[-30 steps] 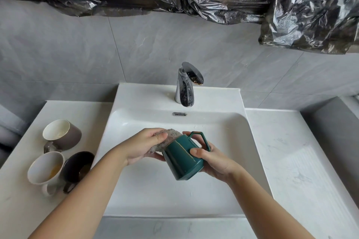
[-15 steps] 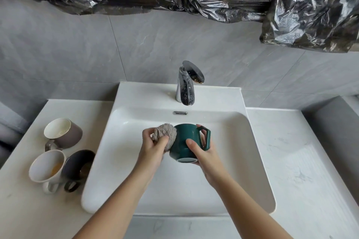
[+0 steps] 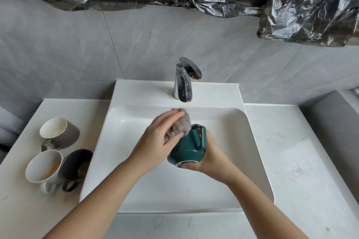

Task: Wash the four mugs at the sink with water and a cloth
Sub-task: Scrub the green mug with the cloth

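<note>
Stage: early, by my reading; one mug of four is being scrubbed and none looks finished.
Green mug: at frame centre, held over the sink basin, tipped with its base toward the camera and its handle uppermost.
Cloth: a grey wad pressed against the mug's mouth end.
Left hand: fingers curled round the cloth, pushing it at the mug.
Right hand: cupped under the mug, gripping its base and side.
Tap: upper centre; no stream of water shows.
Waiting mugs: grey mug, white mug and dark mug lie clustered on the counter at left of frame; the white one shows brownish residue.
Left to do: finish and probably rinse the green mug, then wash the three others.
</note>
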Demonstrator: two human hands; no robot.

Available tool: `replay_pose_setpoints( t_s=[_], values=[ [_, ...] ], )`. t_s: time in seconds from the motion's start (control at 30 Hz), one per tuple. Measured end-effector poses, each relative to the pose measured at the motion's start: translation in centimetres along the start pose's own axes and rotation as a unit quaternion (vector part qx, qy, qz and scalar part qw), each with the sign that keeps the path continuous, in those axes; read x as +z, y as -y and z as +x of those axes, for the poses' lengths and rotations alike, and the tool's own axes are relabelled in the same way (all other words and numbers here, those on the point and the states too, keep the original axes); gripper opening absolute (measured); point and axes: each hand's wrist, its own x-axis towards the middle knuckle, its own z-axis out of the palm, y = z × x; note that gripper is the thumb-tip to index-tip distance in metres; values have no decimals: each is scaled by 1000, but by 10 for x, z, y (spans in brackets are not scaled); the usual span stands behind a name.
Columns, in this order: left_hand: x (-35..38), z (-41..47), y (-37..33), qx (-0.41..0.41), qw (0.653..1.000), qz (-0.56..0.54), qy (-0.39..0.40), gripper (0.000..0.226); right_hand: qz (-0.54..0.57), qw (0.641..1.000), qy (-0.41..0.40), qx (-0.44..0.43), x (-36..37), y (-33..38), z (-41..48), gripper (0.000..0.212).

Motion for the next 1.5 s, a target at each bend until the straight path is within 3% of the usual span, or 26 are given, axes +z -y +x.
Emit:
replay_pose_setpoints(
  t_s=[0.13,0.33,0.6,0.73,0.87,1.03,1.17,1.37,1.5],
  values=[
    [3,-7,0,38,993,79,74,51,-69,997,-30,-25,0,1,0,93],
    [13,-5,1,48,991,121,41,45,-139,987,-29,-72,1,0,2,92],
    [20,-22,2,90,990,95,53,43,-129,987,-63,-68,-7,-5,5,89],
    [16,-4,7,38,997,62,1,41,-116,989,-52,-78,0,-2,-2,86],
    [23,-22,3,65,998,12,-1,39,-56,991,-114,-48,-10,-4,7,90],
    [22,-5,11,20,996,-30,-76,37,-47,997,-62,-24,-12,-6,1,97],
    [31,-19,7,6,992,-82,-95,37,-3,996,-94,-7,-13,-8,1,98],
    [27,-9,9,-31,987,-103,-122,34,31,998,-63,-6,-9,-3,-6,83],
    [33,-24,4,-76,979,-145,-118,30,54,992,-109,-17,-15,3,0,74]
  ],
)
